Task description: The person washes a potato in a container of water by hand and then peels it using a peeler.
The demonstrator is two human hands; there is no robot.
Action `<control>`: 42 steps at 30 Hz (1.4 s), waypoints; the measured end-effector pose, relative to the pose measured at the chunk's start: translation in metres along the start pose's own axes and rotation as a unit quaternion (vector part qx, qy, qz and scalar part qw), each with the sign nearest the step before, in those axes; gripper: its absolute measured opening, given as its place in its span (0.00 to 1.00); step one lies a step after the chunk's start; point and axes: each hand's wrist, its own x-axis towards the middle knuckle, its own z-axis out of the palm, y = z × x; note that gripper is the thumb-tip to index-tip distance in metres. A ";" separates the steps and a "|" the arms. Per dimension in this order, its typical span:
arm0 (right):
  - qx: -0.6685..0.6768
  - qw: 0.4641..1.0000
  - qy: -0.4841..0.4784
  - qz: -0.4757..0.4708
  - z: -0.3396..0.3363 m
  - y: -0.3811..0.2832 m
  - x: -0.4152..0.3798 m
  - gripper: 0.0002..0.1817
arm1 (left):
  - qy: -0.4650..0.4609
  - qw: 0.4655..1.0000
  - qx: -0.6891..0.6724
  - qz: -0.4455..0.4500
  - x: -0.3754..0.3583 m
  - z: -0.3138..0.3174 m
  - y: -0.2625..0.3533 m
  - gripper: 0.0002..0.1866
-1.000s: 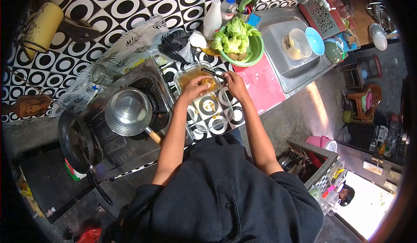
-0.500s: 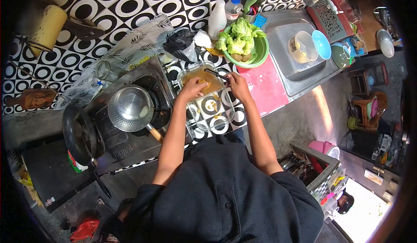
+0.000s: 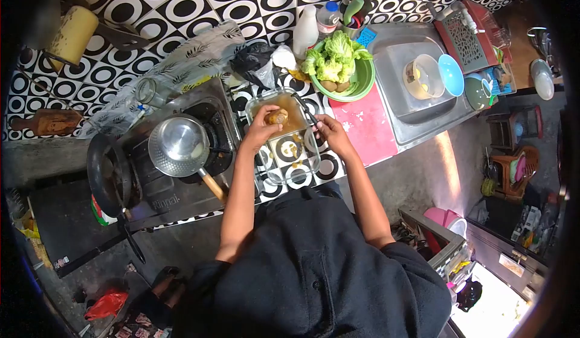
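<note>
My left hand [image 3: 263,129] holds a brown, wet-looking piece of food [image 3: 277,117] between thumb and fingers. It is over a glass container [image 3: 248,109] of brownish liquid. My right hand [image 3: 329,133] grips a dark-handled utensil [image 3: 308,115], whose far end reaches over the container's right side. Below them, nearer my body, lies a second clear container or lid [image 3: 317,162] with brown scraps showing in or under it. A green bowl [image 3: 364,83] with lettuce [image 3: 336,60] and brown round items stands behind my right hand.
On the left, a steel pan [image 3: 180,147] sits on the stove [image 3: 163,202], beside a black frying pan [image 3: 104,169]. A red cutting board [image 3: 367,129] lies to the right, before the sink [image 3: 423,117] with a tub and blue bowl. Bottles stand behind.
My left hand has turned and lifted slightly, so the brown piece shows more clearly. My right hand has shifted slightly down with the utensil, which is now angled more steeply. The view has moved a little.
</note>
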 end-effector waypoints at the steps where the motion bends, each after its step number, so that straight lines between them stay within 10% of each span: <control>1: -0.007 1.000 -0.006 0.004 0.002 -0.004 -0.006 0.12 | 0.000 1.000 -0.012 0.007 -0.004 0.003 0.002 0.29; 14: -0.250 0.960 0.031 -0.120 0.020 -0.051 -0.047 0.10 | -0.040 0.990 -0.125 0.051 -0.031 0.028 0.008 0.29; 42: -0.246 0.956 0.064 -0.147 0.032 -0.075 -0.055 0.11 | -0.060 0.968 -0.233 0.064 -0.025 0.031 0.012 0.24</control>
